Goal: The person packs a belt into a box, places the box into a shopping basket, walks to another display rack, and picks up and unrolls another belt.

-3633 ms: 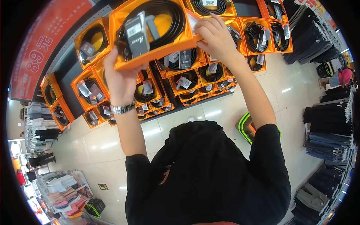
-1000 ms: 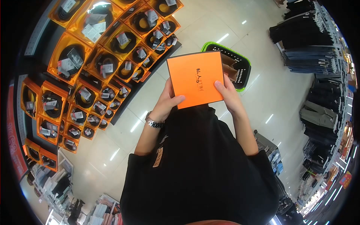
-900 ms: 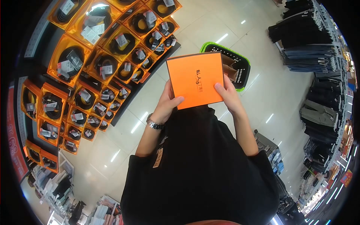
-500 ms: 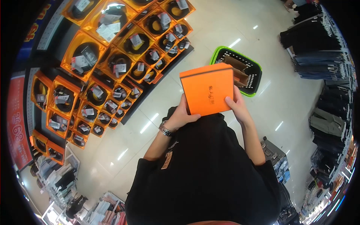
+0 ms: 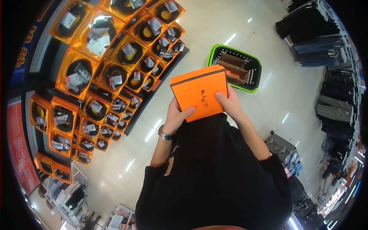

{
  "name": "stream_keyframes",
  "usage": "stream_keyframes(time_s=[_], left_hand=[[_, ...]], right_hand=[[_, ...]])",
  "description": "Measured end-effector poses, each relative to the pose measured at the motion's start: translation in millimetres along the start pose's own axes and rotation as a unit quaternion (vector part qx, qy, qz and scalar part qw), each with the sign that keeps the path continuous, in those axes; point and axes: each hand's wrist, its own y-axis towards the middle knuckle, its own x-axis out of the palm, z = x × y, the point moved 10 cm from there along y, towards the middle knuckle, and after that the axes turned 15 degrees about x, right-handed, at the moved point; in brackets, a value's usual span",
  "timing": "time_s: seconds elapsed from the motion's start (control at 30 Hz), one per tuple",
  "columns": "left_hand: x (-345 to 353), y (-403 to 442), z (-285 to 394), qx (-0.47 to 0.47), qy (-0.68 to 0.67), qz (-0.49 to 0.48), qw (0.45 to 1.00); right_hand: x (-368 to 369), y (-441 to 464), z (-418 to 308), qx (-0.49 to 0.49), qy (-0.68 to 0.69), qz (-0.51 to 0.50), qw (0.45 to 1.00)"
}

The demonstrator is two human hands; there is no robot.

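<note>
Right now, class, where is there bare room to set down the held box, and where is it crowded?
Bare floor lies between the basket and the hanging clothes; another patch between the belt boxes and the left arm. The belt boxes are packed close, and a paper bag partly fills the basket.

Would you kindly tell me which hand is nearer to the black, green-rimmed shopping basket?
Right: the right hand is just below the basket in the picture; the left hand is farther, to its lower left.

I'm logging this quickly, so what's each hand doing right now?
Left hand: holding the orange box, thumb on its front.
Right hand: holding the same box from the opposite side.
</note>
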Motion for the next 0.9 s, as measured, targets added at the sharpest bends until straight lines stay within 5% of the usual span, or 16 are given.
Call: stream_keyframes(time_s=[0.33, 0.57, 0.7, 0.9], left_hand=[[-21, 28, -43, -0.017, -0.047, 0.066, 0.997], [17, 51, -86, -0.127, -0.084, 0.105, 0.983], [66, 80, -124, -0.199, -0.124, 0.078, 0.969], [162, 133, -258, -0.268, -0.186, 0.051, 0.944]], right_hand=[[-23, 16, 25, 0.146, 0.078, -0.048, 0.985], [-74, 24, 54, 0.153, 0.139, -0.032, 0.978], [-119, 40, 74, 0.110, 0.447, -0.031, 0.887], [-248, 82, 93, 0.087, 0.323, 0.162, 0.928]])
